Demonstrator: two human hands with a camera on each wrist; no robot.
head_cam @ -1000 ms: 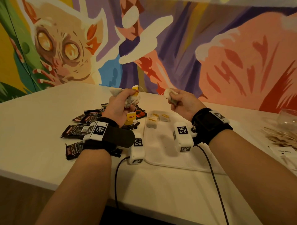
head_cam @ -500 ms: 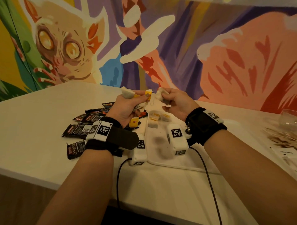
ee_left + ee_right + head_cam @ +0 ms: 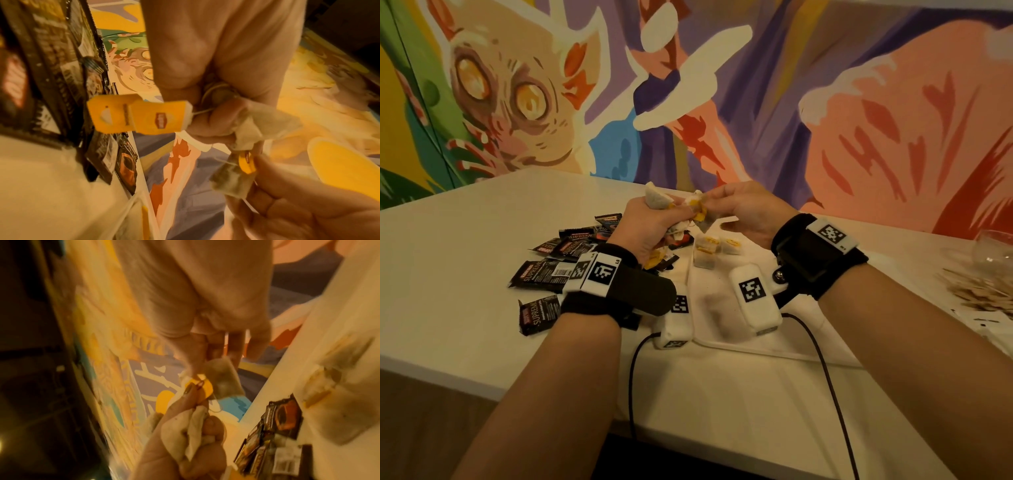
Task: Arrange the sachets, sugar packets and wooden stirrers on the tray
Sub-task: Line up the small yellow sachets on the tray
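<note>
My left hand (image 3: pixel 671 219) grips a crumpled bunch of tea bags (image 3: pixel 655 200) above the table; two yellow tags (image 3: pixel 158 118) dangle from it on strings. Against it, my right hand (image 3: pixel 710 205) pinches one tea bag (image 3: pixel 232 180) with its yellow tag (image 3: pixel 207 386) between thumb and fingers. Below the hands lies the white tray (image 3: pixel 774 349); two tea bags (image 3: pixel 707 251) lie at its far end. Several black coffee sachets (image 3: pixel 541 274) are scattered on the table left of the tray. Wooden stirrers (image 3: pixel 983 294) lie in a pile at the far right.
A clear glass (image 3: pixel 996 246) stands behind the stirrers, and white packets (image 3: pixel 989 322) lie in front of them. The white table (image 3: pixel 465 240) meets a painted wall at the back. Cables from both wrist cameras trail over the table's near edge (image 3: pixel 722 428).
My hands have come together: the right hand moved left to the left hand's bunch and now pinches a tea bag there. Both hands rose slightly.
</note>
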